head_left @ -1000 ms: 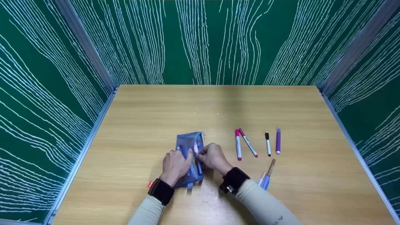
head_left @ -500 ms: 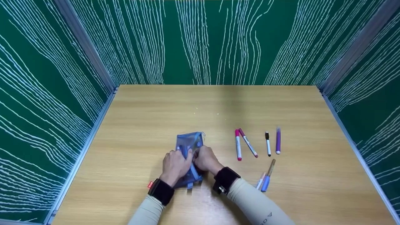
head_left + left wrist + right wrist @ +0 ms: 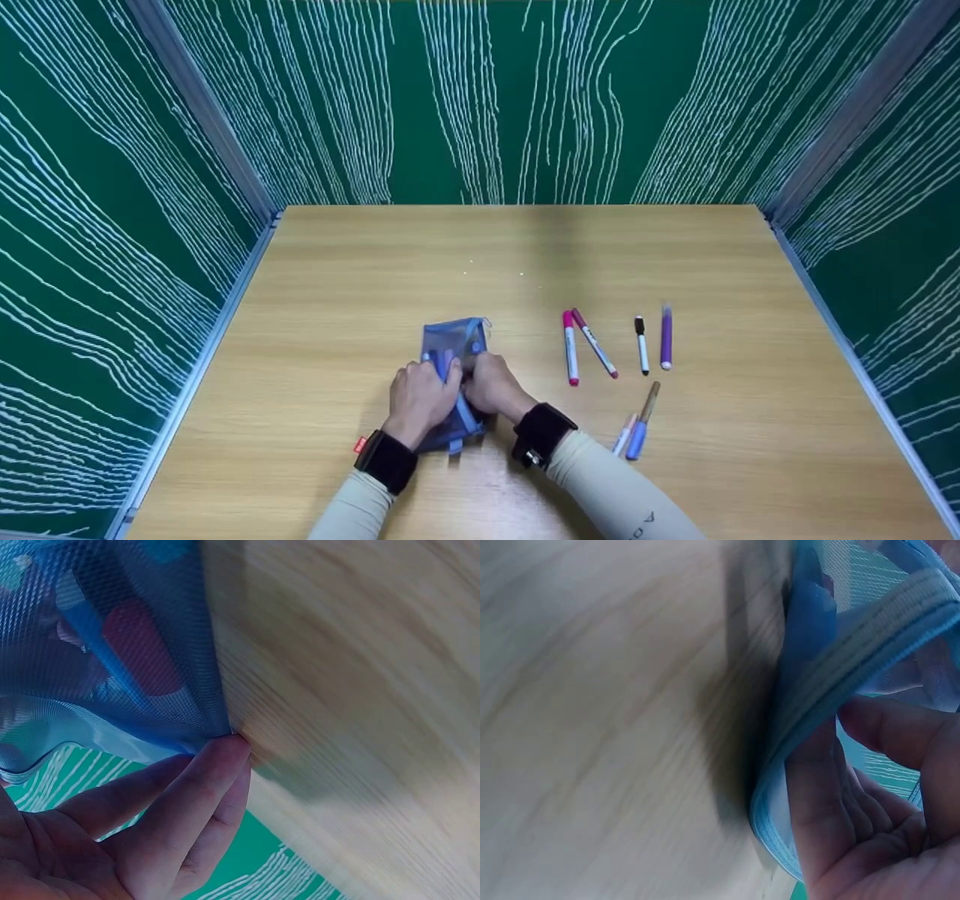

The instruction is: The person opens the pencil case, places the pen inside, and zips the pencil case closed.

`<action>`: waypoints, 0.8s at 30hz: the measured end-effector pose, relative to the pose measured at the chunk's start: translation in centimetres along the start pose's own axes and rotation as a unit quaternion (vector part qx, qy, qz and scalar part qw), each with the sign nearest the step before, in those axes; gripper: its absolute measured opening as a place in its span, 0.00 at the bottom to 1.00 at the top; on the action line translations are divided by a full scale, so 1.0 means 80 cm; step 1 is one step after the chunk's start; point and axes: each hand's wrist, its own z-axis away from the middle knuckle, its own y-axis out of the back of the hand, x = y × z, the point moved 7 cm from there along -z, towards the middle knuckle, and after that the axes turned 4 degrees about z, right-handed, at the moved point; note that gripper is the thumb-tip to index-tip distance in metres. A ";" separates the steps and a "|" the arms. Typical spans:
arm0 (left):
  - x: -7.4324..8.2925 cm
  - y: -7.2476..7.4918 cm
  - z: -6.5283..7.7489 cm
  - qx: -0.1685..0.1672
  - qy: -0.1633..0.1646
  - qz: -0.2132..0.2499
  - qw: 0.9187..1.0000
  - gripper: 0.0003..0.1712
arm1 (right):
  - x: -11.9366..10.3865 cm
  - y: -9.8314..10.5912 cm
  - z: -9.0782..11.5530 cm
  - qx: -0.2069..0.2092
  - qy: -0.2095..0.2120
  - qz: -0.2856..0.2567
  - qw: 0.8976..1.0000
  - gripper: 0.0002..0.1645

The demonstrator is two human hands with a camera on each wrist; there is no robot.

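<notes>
A blue mesh zip pencil case (image 3: 448,334) lies left of the table's middle with several pens inside, seen through the mesh. My left hand (image 3: 421,394) holds it from the left; in the left wrist view its fingers (image 3: 199,787) pinch the edge of the mesh. A red-ended pen (image 3: 142,649) shows behind that mesh. From the right, my right hand (image 3: 496,386) reaches into the unzipped opening. Its thumb (image 3: 889,727) and fingers pass under the zip edge (image 3: 870,637) in the right wrist view. Whether those fingertips hold a pen is hidden.
Right of the case lie a pink marker (image 3: 571,349), a thin maroon-capped marker (image 3: 595,343), a black-capped marker (image 3: 642,346) and a purple one (image 3: 667,337). Nearer my right forearm are a blue-and-brown marker (image 3: 643,421) and a pale one (image 3: 624,435). Green walls (image 3: 420,150) enclose the table.
My right hand has moved left into the case's opening, taking along the pale-capped pen that showed there a second ago; that pen is now hidden. The left hand keeps its place.
</notes>
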 end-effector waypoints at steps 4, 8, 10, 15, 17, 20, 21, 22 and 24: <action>-0.001 0.000 0.000 -0.003 0.003 0.003 1.000 0.33 | -0.002 0.005 0.003 0.014 0.024 0.004 1.000 0.08; -0.001 0.000 -0.001 -0.006 0.005 0.003 1.000 0.33 | 0.001 0.011 0.005 0.023 0.029 0.012 0.999 0.04; -0.001 0.000 -0.001 -0.009 0.007 0.002 1.000 0.33 | 0.003 0.015 0.007 0.024 0.028 0.013 0.999 0.03; -0.001 -0.002 -0.002 -0.014 0.009 0.003 1.000 0.33 | 0.007 0.027 0.009 0.027 0.022 0.003 0.999 0.06; -0.001 -0.002 -0.002 -0.014 0.009 0.003 1.000 0.33 | 0.010 0.033 0.010 0.031 0.017 0.005 0.999 0.06; -0.001 -0.002 -0.002 -0.017 0.010 0.003 1.000 0.33 | 0.016 0.040 0.011 0.039 0.007 0.013 0.999 0.06; -0.001 -0.002 -0.001 -0.017 0.010 0.003 1.000 0.33 | 0.018 0.043 0.012 0.044 0.005 0.017 0.999 0.06; -0.001 -0.001 -0.001 -0.016 0.011 0.004 1.000 0.33 | 0.020 0.045 0.012 0.048 0.002 0.022 0.999 0.06; -0.001 -0.001 0.000 -0.016 0.011 0.006 1.000 0.33 | 0.024 0.050 0.013 0.052 -0.009 0.021 0.998 0.06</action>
